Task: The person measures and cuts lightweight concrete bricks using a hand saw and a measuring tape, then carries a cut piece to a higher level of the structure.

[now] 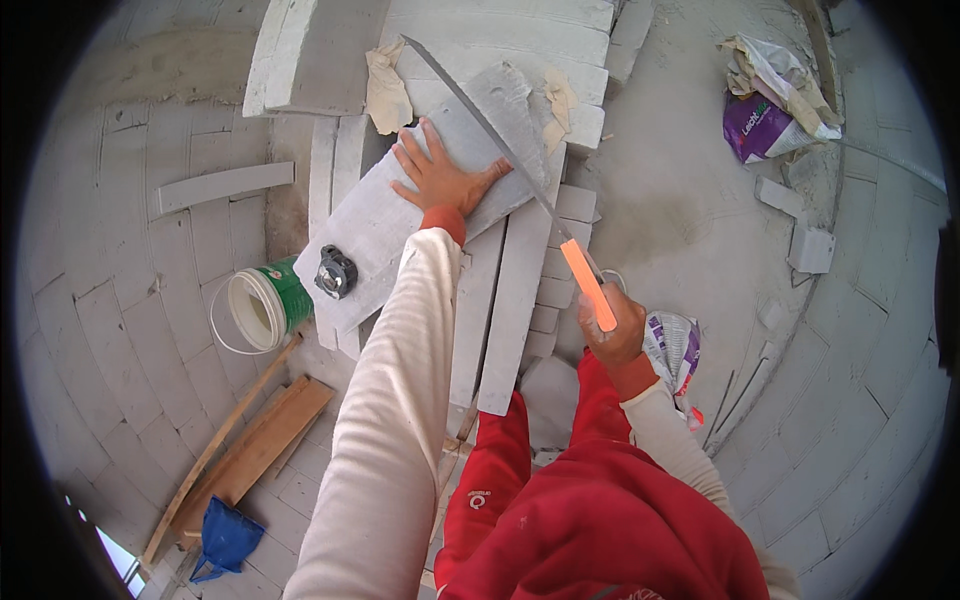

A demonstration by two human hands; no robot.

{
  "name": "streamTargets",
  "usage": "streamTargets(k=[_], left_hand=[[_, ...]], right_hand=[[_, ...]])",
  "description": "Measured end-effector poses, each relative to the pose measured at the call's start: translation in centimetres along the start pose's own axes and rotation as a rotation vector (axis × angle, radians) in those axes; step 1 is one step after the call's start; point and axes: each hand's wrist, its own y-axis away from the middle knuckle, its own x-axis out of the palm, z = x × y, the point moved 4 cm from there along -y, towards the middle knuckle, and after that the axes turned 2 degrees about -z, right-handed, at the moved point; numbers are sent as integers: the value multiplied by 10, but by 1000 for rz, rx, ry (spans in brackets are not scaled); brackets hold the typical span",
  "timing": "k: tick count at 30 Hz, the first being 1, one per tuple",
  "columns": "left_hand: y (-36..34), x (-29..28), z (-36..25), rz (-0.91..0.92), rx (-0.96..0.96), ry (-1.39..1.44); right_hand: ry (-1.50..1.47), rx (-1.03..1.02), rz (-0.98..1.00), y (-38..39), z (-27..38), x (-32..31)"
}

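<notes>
A long grey lightweight concrete block [375, 225] lies slantwise on a stack of pale blocks and slabs. My left hand [440, 180] presses flat on its top, fingers spread and thumb pointing toward the saw. My right hand [617, 328] is wrapped round the orange handle of a handsaw [588, 283]. The saw's blade runs up and left across the block's far end, just past my left thumb; whether its teeth are in a cut, I cannot tell. On the block's near left end rests a small round black object [336, 272], possibly a tape measure.
A green-and-white bucket [270, 305] lies tipped beside the stack. Wooden boards [250, 450] and a blue bag [228, 540] are at lower left. A purple-and-white sack [765, 125] stands far right, near loose block pieces [810, 248]. Another sack [675, 350] is by my right leg.
</notes>
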Motion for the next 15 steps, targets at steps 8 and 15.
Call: streamTargets(k=[8,15], left_hand=[[3,-5,-1,-15,9,38],[4,-8,-5,-16,2,34]], right_hand=[[5,110,47,-1,-1,-9],[23,87,22,48,-19,-21]])
